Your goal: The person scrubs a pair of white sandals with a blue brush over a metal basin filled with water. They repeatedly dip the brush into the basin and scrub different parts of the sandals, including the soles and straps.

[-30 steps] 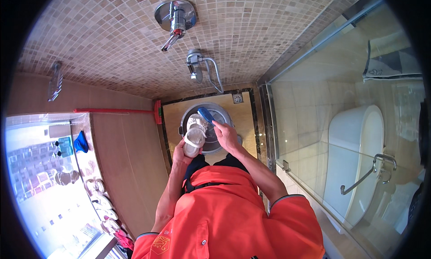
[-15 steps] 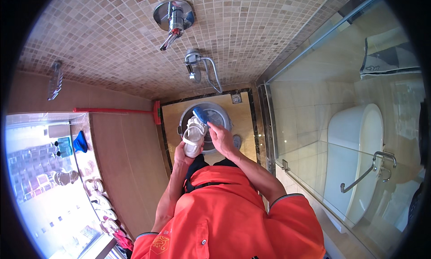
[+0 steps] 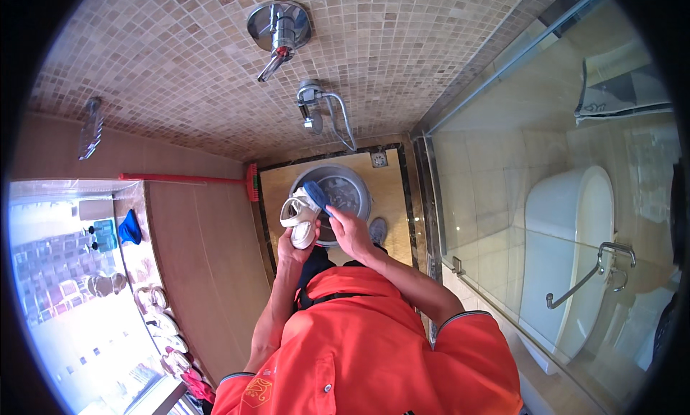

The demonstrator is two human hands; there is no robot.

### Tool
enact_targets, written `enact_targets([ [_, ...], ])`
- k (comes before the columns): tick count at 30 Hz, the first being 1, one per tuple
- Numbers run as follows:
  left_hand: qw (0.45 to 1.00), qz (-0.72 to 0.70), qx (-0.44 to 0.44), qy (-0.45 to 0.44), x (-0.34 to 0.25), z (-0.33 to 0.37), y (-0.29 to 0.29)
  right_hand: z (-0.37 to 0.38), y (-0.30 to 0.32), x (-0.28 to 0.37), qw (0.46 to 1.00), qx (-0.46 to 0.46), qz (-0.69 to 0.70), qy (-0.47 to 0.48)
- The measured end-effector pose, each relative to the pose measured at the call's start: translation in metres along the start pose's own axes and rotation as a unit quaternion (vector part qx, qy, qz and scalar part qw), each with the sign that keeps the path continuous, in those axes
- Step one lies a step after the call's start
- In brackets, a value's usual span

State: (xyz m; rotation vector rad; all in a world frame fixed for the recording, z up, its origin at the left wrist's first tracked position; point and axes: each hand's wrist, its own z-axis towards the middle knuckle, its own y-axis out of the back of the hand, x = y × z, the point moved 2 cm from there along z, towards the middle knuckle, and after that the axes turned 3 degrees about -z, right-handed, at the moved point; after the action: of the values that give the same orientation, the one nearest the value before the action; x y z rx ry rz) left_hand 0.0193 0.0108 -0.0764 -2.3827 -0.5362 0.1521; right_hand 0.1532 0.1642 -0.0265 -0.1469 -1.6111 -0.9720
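A white strappy sandal is gripped at its heel end by my left hand, whose fingers wrap round it from below. In my right hand, closed around its near end, is a blue brush. The brush head lies against the toe end of the sandal; the bristles are hidden. Both are held over a round grey metal basin on the floor, with what looks like water in it. One grey shoe on my foot shows beside the basin.
Ahead on the mosaic wall are a shower valve and a hand shower with a hose. A red broom leans at the left. Several shoes line the window ledge. Right stand a glass partition and white bathtub. A floor drain sits behind the basin.
The sandal has turned and shifted slightly left, its strap side now tilted leftward. The brush has moved a little left and nearer to me, still against the toe end.
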Motion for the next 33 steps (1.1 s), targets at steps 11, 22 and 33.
enact_targets([
  [11,0.998,-0.021,0.034,0.05,0.006,-0.003,0.0,0.022,-0.009,-0.009,0.987,-0.007,0.062,-0.149],
  [22,1.0,-0.001,0.023,0.001,0.005,-0.005,-0.01,-0.011,-0.017,-0.004,0.993,0.011,0.072,-0.097],
  [33,1.0,0.006,0.026,0.0,0.005,-0.007,-0.018,-0.026,-0.005,0.001,0.991,0.037,0.088,-0.094],
])
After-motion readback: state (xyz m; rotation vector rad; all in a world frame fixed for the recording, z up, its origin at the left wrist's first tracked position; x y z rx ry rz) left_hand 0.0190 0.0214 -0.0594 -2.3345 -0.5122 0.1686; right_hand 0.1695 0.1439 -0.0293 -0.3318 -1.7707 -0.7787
